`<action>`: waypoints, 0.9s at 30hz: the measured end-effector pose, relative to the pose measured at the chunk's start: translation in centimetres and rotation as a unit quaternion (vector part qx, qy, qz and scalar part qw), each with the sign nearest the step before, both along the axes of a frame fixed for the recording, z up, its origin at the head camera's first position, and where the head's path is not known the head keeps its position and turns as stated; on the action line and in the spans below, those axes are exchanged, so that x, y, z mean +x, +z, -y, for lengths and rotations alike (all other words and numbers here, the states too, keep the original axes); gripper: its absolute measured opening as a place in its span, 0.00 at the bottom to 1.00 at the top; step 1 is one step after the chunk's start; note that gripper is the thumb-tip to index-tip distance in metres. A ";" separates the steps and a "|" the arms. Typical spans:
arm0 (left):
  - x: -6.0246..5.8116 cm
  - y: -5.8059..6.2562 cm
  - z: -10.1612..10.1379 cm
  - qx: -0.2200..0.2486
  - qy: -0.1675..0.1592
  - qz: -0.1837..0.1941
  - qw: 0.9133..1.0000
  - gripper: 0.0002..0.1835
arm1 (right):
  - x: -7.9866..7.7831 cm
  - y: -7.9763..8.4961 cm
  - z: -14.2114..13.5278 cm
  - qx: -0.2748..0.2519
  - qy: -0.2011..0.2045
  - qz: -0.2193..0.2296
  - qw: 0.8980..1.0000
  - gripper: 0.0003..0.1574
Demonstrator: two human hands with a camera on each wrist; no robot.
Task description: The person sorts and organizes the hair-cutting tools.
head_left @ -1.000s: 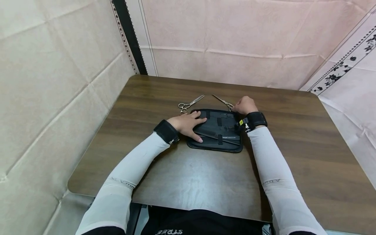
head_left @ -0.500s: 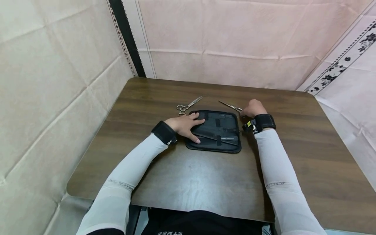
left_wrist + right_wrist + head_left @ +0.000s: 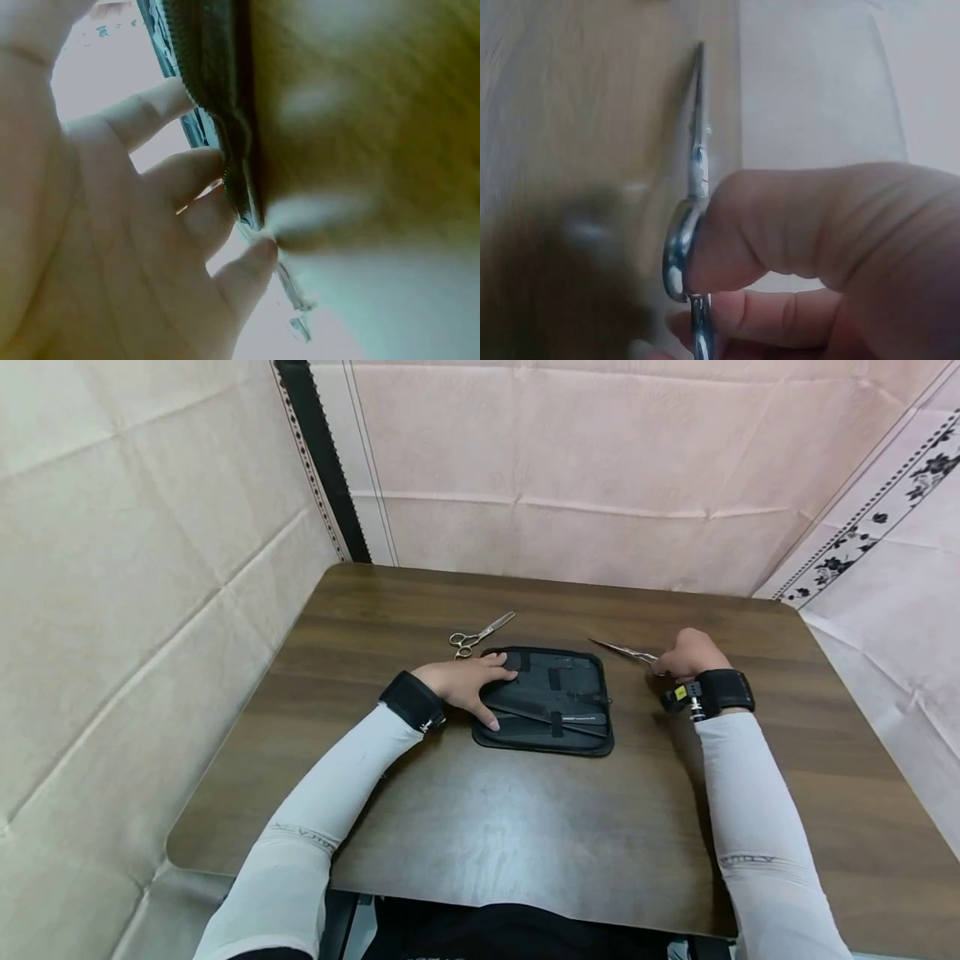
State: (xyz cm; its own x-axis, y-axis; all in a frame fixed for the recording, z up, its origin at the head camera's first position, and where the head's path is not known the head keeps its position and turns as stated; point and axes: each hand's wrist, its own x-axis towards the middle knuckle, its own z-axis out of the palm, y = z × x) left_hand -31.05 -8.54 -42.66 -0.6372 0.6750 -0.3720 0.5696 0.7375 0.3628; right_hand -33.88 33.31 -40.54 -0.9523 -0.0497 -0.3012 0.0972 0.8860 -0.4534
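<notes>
My right hand (image 3: 693,654) pinches a pair of slim silver scissors (image 3: 624,651) by the finger rings, right of the case. In the right wrist view the thumb presses against a ring of the scissors (image 3: 700,150), whose blades are together and point away. A black zip case (image 3: 517,747) lies opened flat mid-table, with a dark comb (image 3: 517,712) and straps inside. My left hand (image 3: 467,683) rests with spread fingers on the case's left edge; the left wrist view shows its fingertips at the zipped rim (image 3: 225,135).
A second pair of silver scissors (image 3: 480,637) lies behind the case, to its left. The wooden table (image 3: 480,827) has cloth-covered walls (image 3: 570,468) at its back and sides.
My right hand has carried the scissors rightward, away from the case's far right corner. The left hand stays on the case's left edge.
</notes>
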 end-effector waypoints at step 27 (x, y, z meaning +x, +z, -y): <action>0.5 1.6 0.6 -0.016 0.034 0.008 0.999 0.56 | 5.8 7.0 -0.8 0.052 0.070 -0.149 0.985 0.12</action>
